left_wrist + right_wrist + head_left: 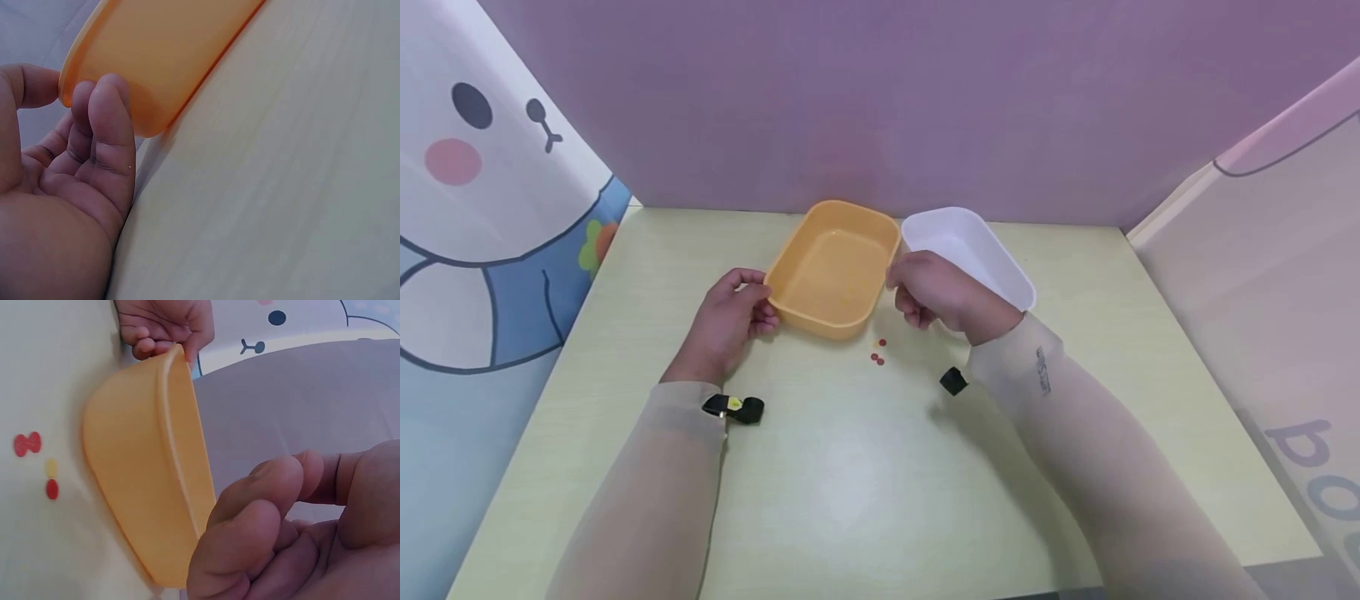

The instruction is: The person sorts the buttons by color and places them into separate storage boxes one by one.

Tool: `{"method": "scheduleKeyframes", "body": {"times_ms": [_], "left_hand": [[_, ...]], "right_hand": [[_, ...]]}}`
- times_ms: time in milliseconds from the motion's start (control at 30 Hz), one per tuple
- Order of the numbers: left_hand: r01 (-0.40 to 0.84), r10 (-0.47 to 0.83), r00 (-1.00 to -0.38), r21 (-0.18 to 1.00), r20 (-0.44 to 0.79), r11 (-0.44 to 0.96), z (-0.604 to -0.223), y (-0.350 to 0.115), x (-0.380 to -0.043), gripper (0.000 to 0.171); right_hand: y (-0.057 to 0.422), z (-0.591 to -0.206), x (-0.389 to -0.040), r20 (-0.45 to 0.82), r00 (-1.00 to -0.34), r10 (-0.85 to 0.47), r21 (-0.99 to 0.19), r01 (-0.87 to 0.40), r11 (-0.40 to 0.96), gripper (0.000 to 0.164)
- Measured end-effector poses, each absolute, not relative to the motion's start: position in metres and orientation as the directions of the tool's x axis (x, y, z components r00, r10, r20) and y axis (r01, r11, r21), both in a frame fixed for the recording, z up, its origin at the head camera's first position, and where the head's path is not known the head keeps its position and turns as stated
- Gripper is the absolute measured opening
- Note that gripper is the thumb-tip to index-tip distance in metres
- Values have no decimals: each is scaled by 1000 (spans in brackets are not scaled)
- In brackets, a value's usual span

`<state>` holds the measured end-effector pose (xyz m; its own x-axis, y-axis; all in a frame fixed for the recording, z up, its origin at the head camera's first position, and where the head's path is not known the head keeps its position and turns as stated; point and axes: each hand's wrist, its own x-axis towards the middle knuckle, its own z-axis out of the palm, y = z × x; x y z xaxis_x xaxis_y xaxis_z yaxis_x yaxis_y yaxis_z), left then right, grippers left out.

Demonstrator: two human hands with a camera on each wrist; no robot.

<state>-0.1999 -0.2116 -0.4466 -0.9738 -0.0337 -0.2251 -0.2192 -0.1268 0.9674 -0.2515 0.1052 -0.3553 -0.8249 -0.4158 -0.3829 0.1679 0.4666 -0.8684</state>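
**Close quarters at the pale yellow-green desk [842, 467]**

A soft glare sits mid-desk, and a plain purple panel [925, 100] rises along the far edge. To the left, a panel with a white cartoon face [497, 192] above blue; to the right, a pale panel with printed letters [1247, 308].

Up at the far side, a rounded orange plastic tray [820, 287] stands just beside a white rectangular tray [962, 237]. In front of the orange one lie three small red discs [882, 342] and a yellow disc [51, 467].

Now the hands! The left hand [722, 321] grips the orange tray's near-left corner, thumb at the rim, fingers against the outer wall. Across comes the right hand [940, 292], raised near the trays' facing rims, knuckles up, fingers curled inward; whether it pinches anything, we cannot tell. Pale sleeves [640, 483] cover both forearms.
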Motion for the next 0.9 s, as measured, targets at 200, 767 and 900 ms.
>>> {"method": "scheduleKeyframes", "body": {"times_ms": [200, 767, 900], "left_hand": [[-224, -33, -973, 968, -229, -113, -448, -212, -201, 29], [-209, -31, -976, 971, -214, -120, -452, -207, -204, 25], [-210, -30, -976, 970, -216, -123, -452, -206, -204, 25]], "right_hand": [[98, -349, -262, -384, -832, -401, -863, 168, 476, 18], [74, -338, -289, -455, -832, -316, -841, 284, 461, 16], [68, -336, -295, -470, -837, -281, -831, 312, 461, 14]]}}
